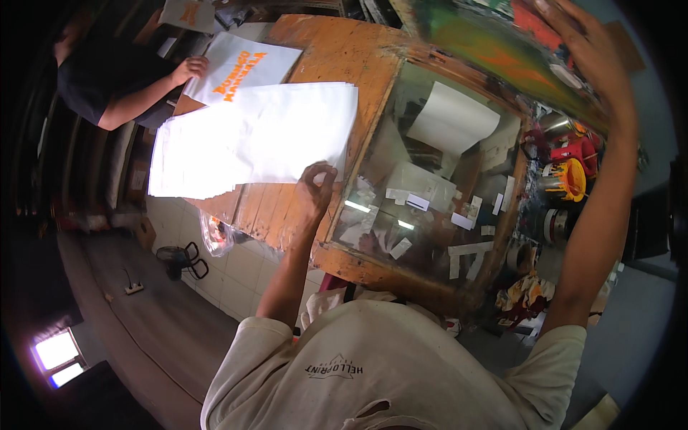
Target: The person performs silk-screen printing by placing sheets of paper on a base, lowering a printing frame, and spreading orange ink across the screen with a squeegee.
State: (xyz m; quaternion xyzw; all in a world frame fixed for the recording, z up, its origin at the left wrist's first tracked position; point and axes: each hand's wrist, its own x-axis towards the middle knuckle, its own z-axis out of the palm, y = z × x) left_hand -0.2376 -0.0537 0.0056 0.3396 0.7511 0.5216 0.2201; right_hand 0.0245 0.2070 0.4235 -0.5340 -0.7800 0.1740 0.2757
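The left grip (317, 186) is narrow, pinching the near right corner of a spread stack of white rectangular sheets (287, 136) on a brown wooden desk (265, 215). The right grip (584, 44) is up at a green-and-red paint-smeared panel (480, 43); its closure cannot be told. Beyond the stack, a co-worker's hand (190, 69) touches a white sheet with orange lettering (276, 61).

One left hand (316, 188), one right hand (589, 44) and one co-worker (118, 80) are showing. One wooden table (326, 44) is bearing one glass pane (373, 229) and one pile of white sheets (287, 136), while one curled loose sheet (453, 116), two orange-printed pieces (240, 64) and one paint-smeared panel (487, 36) are appearing.
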